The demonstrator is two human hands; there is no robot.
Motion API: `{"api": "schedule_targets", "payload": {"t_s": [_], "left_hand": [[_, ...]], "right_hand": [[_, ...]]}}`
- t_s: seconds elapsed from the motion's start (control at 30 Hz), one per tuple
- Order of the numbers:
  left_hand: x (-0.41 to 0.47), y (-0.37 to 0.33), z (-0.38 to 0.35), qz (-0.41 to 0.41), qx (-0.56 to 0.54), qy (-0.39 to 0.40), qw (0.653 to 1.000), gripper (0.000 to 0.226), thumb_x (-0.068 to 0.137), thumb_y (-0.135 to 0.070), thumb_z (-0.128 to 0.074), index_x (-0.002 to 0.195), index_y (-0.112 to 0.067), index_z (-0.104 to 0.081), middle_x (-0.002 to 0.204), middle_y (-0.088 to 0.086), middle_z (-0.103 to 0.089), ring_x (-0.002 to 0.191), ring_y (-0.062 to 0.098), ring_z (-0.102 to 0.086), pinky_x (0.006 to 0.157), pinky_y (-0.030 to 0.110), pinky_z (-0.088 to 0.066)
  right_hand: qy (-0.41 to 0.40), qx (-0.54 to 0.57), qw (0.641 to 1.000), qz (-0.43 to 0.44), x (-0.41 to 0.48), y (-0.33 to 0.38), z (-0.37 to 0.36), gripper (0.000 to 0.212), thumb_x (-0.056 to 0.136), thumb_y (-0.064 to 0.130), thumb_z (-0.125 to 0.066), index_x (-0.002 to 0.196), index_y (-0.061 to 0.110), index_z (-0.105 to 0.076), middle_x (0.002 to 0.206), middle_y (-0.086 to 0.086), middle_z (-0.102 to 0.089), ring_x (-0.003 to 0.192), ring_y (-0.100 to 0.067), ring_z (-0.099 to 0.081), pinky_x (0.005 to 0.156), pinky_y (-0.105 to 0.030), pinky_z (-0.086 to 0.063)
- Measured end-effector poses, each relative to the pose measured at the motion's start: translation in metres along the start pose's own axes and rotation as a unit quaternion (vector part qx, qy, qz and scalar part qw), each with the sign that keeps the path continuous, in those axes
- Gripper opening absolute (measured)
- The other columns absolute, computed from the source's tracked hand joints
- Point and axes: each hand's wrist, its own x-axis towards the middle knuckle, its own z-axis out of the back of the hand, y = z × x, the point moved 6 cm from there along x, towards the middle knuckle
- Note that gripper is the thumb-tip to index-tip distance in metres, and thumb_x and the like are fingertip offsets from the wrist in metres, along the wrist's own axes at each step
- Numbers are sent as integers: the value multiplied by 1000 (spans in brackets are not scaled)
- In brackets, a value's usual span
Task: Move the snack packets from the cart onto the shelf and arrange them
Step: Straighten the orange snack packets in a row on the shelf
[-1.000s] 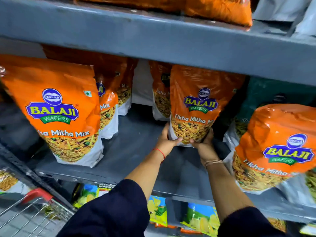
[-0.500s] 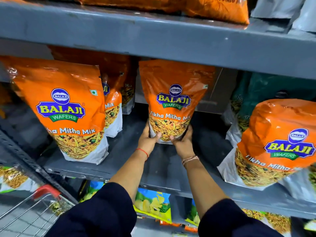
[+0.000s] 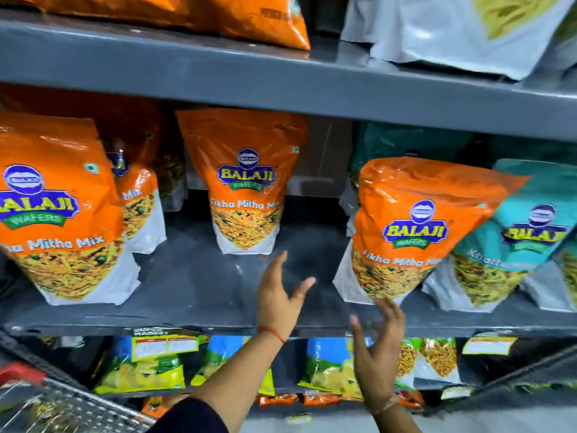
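- On the middle shelf point(image 3: 193, 289), centre orange packet point(image 3: 246, 182) stands upright, set back, apart from both hands.
- Left hand point(image 3: 278, 295) spread, fingers straight, empty, just in front of that packet.
- Right hand point(image 3: 377, 348) spread, empty, fingertips near bottom of leaning orange packet point(image 3: 406, 232); contact unclear.
- Step: centre packet looks placed; arranging in hand.
- Next, probably: straighten the leaning packet, or fetch another from cart point(image 3: 62, 407), lower left.

The grey shelf point(image 3: 199, 285) carries upright orange packets point(image 3: 246, 182) and a teal packet point(image 3: 515, 232).
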Motion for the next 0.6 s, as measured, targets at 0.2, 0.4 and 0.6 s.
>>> {"api": "schedule_targets", "payload": {"t_s": [0.2, 0.4, 0.6], "left_hand": [[9, -6, -87, 111, -104, 240, 959, 94, 63, -24, -81, 140, -17, -27, 149, 5, -34, 135, 21, -34, 112, 42, -31], [12, -4, -107, 143, -118, 256, 949, 74, 67, -23, -78, 131, -16, -41, 138, 10, -50, 125, 27, -47, 104, 49, -41], [12, 12, -68, 138, -129, 214, 958, 55, 76, -11, -69, 126, -12, -46, 134, 13, -53, 122, 29, -49, 104, 48, -41]], "right_hand": [[33, 72, 993, -91, 76, -36, 35, 61, 79, -3, -63, 129, 10, -31, 137, -20, -37, 124, -34, -40, 90, -31, -48], [186, 167, 953, -169, 99, -52, 37, 63, 81, -14, -53, 135, 7, -30, 135, -14, -47, 120, -27, -48, 84, -23, -49], [247, 158, 941, -168, 86, -37, 8, 57, 80, -12, -55, 130, 8, -37, 125, -8, -52, 105, -17, -53, 84, -25, -51]]}}
